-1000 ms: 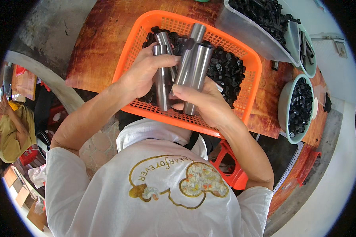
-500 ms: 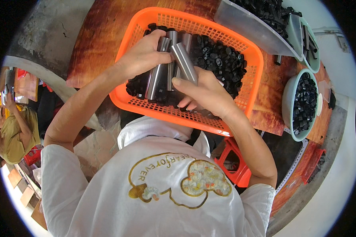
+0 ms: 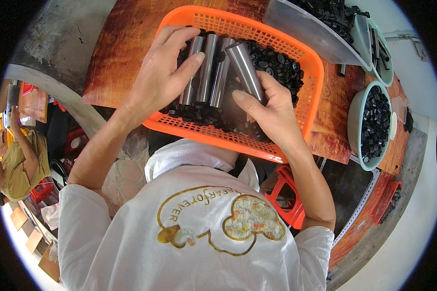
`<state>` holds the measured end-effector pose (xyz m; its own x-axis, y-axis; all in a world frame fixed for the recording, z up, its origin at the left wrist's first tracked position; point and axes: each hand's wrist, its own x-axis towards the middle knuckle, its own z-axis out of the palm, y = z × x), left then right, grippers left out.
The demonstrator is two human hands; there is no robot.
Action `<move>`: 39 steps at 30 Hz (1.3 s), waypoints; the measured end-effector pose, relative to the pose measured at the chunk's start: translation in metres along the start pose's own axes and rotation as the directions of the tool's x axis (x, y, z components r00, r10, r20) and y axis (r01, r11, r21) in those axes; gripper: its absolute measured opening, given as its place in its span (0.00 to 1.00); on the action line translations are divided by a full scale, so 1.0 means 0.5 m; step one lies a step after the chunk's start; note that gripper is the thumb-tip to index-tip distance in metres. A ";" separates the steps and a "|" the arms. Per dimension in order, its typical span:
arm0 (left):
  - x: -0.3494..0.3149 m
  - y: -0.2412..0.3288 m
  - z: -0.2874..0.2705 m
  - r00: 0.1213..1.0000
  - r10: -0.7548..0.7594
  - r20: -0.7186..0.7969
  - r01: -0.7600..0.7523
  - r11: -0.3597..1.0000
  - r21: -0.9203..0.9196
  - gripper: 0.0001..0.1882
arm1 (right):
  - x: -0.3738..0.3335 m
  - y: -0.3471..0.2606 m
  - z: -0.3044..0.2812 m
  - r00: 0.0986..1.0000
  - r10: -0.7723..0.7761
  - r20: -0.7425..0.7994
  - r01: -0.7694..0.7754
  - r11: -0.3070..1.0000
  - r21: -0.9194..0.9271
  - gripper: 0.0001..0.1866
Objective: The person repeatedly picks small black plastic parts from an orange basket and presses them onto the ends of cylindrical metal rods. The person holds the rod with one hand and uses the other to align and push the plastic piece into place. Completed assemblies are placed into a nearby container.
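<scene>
Three silvery metal tubes [image 3: 207, 70] lie side by side, slightly slanted, on black plastic caps [image 3: 277, 68] inside an orange plastic basket [image 3: 313, 97]. Over the leftmost tube is my left hand [image 3: 165, 72], its thumb and fingers apart. The thumb tip rests at that tube's side and the fingertips are by its far end; whether they press on it is hard to see. My right hand [image 3: 274, 106] grips a fourth metal tube [image 3: 245, 70], tilted above the caps to the right of the others. The thumb lies along its near end, and the other fingers are partly hidden behind it.
The basket sits on a reddish-brown wooden table [image 3: 114, 58]. A translucent bin [image 3: 315, 34] of black parts stands at the far right, beside pale green basins [image 3: 354, 126] holding more black pieces. A red stool [image 3: 289, 199] is below the table. Another person [image 3: 26, 160] sits at far left.
My left hand has loosened and shifted left, off the tubes it was gripping. Three tubes now lie in a row. The right hand has moved slightly right with its tube.
</scene>
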<state>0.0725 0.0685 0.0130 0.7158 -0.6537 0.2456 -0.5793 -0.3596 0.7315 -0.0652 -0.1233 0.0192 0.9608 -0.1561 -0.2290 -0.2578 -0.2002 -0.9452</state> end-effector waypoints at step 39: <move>0.055 0.066 0.093 0.871 -0.233 0.433 0.491 0.379 -0.785 0.20 | 0.033 0.052 -0.141 0.905 -0.422 -0.054 0.103 0.340 -0.935 0.12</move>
<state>0.0547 0.0078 0.0145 0.5896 -0.7738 -0.2315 0.4379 0.0654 0.8966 -0.0632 -0.1992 0.0074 0.9728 -0.1088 0.2045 -0.0837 -0.9883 -0.1276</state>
